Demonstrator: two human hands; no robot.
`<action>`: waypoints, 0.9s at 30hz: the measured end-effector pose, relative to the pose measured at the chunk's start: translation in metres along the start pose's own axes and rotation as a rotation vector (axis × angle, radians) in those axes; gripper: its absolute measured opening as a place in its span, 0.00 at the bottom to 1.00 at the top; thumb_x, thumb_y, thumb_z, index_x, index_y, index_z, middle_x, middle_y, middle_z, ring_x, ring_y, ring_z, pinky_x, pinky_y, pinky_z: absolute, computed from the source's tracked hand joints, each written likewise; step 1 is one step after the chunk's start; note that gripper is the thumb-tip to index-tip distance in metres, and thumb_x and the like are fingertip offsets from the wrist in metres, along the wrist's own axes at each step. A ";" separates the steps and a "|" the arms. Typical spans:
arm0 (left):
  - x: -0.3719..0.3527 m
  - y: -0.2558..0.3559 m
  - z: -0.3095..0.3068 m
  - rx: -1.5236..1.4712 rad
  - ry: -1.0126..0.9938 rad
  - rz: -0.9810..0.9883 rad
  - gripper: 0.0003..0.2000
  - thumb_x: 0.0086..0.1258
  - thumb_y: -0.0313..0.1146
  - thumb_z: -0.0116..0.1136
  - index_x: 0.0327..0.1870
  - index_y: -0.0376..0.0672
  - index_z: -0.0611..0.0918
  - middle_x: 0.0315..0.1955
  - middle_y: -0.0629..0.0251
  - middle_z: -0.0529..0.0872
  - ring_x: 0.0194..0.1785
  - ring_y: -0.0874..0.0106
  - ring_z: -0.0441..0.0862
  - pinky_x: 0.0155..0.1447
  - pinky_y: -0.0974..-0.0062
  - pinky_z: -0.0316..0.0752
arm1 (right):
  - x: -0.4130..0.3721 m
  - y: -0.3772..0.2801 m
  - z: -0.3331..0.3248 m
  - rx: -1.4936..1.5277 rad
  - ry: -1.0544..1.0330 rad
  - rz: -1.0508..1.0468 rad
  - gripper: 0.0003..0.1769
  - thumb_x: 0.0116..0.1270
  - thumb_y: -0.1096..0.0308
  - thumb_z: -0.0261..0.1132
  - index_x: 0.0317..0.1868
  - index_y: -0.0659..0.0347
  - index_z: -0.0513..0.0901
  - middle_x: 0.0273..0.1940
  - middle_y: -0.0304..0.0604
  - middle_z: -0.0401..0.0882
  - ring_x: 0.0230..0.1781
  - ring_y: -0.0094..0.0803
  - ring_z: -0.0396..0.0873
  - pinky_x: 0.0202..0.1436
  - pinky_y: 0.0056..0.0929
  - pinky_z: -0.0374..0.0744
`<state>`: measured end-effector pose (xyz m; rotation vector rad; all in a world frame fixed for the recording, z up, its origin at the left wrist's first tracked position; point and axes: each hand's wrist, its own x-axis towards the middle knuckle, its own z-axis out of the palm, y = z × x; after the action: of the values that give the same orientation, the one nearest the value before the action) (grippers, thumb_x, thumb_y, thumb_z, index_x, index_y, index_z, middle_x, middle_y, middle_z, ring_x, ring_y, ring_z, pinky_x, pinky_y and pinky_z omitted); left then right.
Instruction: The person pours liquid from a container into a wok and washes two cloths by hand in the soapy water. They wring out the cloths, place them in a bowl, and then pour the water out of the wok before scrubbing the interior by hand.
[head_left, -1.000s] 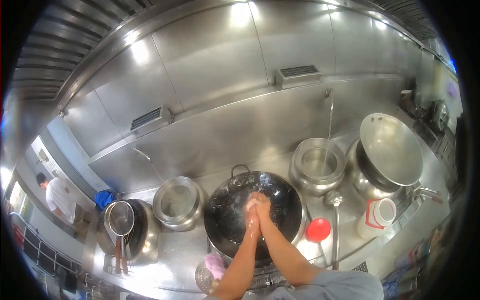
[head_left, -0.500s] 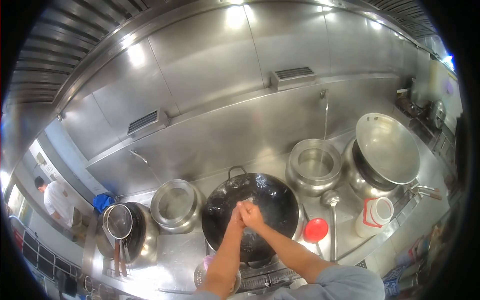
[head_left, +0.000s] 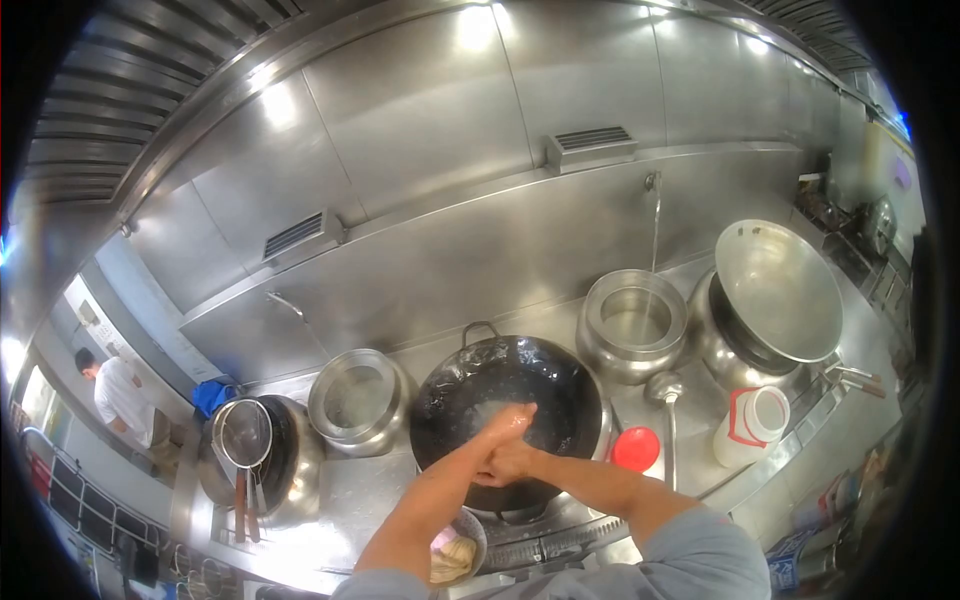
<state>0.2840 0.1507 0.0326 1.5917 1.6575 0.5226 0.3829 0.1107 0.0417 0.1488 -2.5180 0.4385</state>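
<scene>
Over the black wok [head_left: 440, 400], my two wet hands are pressed together. My left hand [head_left: 512, 422] is closed, its thumb side up and its inner fingers hidden. My right hand [head_left: 508, 462] sits just below, its fingers wrapped against the heel and wrist of the left hand. Anything between them cannot be made out. Some liquid and a pale splash show in the wok under the hands. Close to my left forearm, a metal bowl [head_left: 483, 540] holds a yellowish cloth-like thing [head_left: 454, 560] and something pink.
Left of the wok stand a steel pot [head_left: 320, 405] and a mesh strainer [head_left: 246, 434] on another pot. To the right are a water-fed pot [head_left: 592, 345], a red lid [head_left: 636, 449], a ladle [head_left: 664, 388], a white container [head_left: 738, 445] and a tilted metal wok [head_left: 780, 290]. A co-worker [head_left: 122, 400] stands far left.
My hands have slid over each other: the left now lies above and the right has dropped nearer to me. My left forearm has swung aside, uncovering the bowl's contents.
</scene>
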 end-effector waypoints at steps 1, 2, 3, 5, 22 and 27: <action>-0.003 0.004 0.003 0.074 0.034 -0.015 0.25 0.75 0.50 0.41 0.36 0.35 0.83 0.28 0.51 0.82 0.36 0.58 0.79 0.43 0.63 0.72 | 0.001 -0.001 0.001 0.002 -0.077 0.026 0.17 0.65 0.55 0.59 0.43 0.59 0.83 0.40 0.50 0.82 0.40 0.46 0.81 0.47 0.41 0.77; -0.005 0.008 0.007 0.147 0.067 -0.029 0.25 0.75 0.50 0.40 0.35 0.36 0.83 0.30 0.48 0.83 0.39 0.54 0.80 0.46 0.61 0.72 | 0.000 -0.002 0.002 0.002 -0.155 0.052 0.18 0.66 0.55 0.58 0.46 0.59 0.82 0.41 0.50 0.82 0.41 0.47 0.80 0.49 0.41 0.76; -0.006 0.012 0.011 0.220 0.101 -0.042 0.25 0.75 0.50 0.39 0.35 0.36 0.83 0.32 0.44 0.84 0.42 0.50 0.81 0.49 0.59 0.73 | 0.000 -0.002 0.003 0.002 -0.234 0.079 0.19 0.66 0.55 0.58 0.49 0.58 0.81 0.43 0.50 0.82 0.43 0.47 0.80 0.51 0.41 0.76; 0.007 -0.002 0.031 0.346 0.004 -0.092 0.23 0.75 0.48 0.39 0.41 0.37 0.82 0.41 0.43 0.83 0.49 0.46 0.79 0.54 0.57 0.72 | 0.001 -0.004 0.007 0.120 -0.292 0.117 0.19 0.66 0.55 0.56 0.48 0.58 0.81 0.44 0.49 0.82 0.44 0.47 0.80 0.52 0.42 0.75; -0.042 -0.030 0.054 0.556 -0.142 -0.168 0.39 0.60 0.56 0.60 0.73 0.63 0.58 0.74 0.51 0.48 0.75 0.42 0.44 0.70 0.42 0.55 | -0.359 -0.046 -0.115 -0.179 0.187 1.685 0.25 0.52 0.68 0.63 0.52 0.64 0.76 0.46 0.62 0.78 0.49 0.56 0.77 0.54 0.42 0.76; -0.008 -0.104 0.058 0.285 0.336 -0.098 0.22 0.63 0.31 0.53 0.61 0.53 0.74 0.58 0.54 0.76 0.58 0.52 0.74 0.59 0.58 0.72 | -0.372 -0.036 -0.081 -0.416 0.152 1.806 0.24 0.57 0.67 0.62 0.56 0.64 0.75 0.51 0.65 0.76 0.55 0.57 0.74 0.56 0.42 0.75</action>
<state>0.2593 0.1168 -0.0794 1.6806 2.1294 0.5440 0.7411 0.1082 -0.0923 -2.2334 -1.8088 0.4565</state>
